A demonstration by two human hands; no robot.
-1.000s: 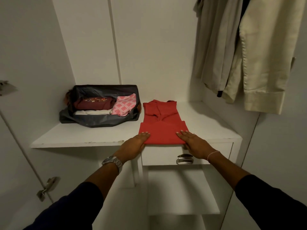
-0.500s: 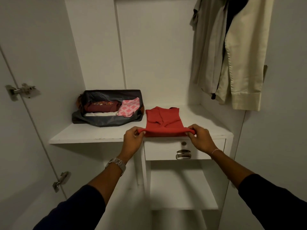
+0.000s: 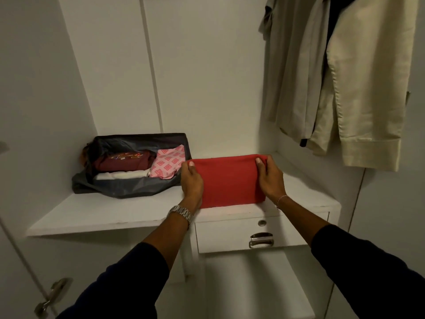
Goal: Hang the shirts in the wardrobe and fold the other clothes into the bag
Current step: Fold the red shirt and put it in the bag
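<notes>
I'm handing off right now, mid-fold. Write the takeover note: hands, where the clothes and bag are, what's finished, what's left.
Left hand: pinches the far left corner of the red folded cloth garment.
Right hand: pinches its far right corner.
The garment lies as a compact rectangle on the white wardrobe shelf, just right of the open dark grey fabric bag.
Done: the bag holds a maroon folded garment, a white folded one and a pink patterned one; beige shirts hang at upper right.
Left: finish the fold, then put the red garment into the bag.
</notes>
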